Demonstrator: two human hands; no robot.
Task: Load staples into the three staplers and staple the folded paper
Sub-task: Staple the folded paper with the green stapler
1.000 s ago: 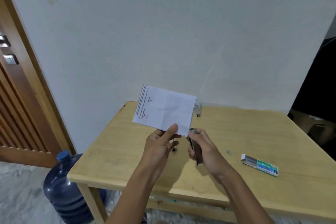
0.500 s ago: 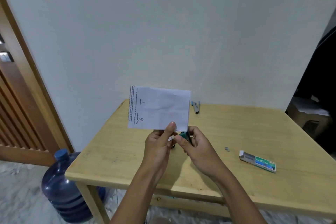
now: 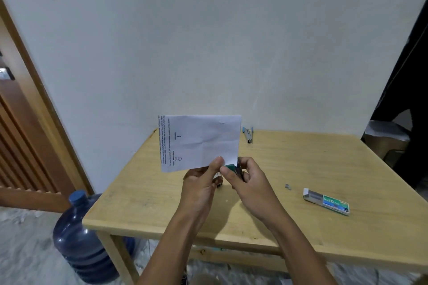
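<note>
My left hand [image 3: 201, 183] pinches the lower right corner of the folded white paper [image 3: 200, 142] and holds it upright above the table. My right hand [image 3: 249, 180] grips a small green stapler [image 3: 231, 167] whose tip sits at the paper's lower right edge, beside my left thumb. A second stapler [image 3: 248, 134], blue and metal, lies at the table's far edge by the wall. Something small and dark [image 3: 219, 183] shows on the table between my hands; I cannot tell what it is.
A box of staples [image 3: 326, 201] lies on the wooden table [image 3: 301, 164] to the right, with a small loose strip of staples [image 3: 288, 187] left of it. A blue water jug [image 3: 85, 238] stands on the floor by the table's left leg. A wooden door [image 3: 23, 136] is at left.
My right hand has swung the stapler up from pointing down until its tip meets the paper's lower right corner. The paper has turned level and shifted slightly left.
</note>
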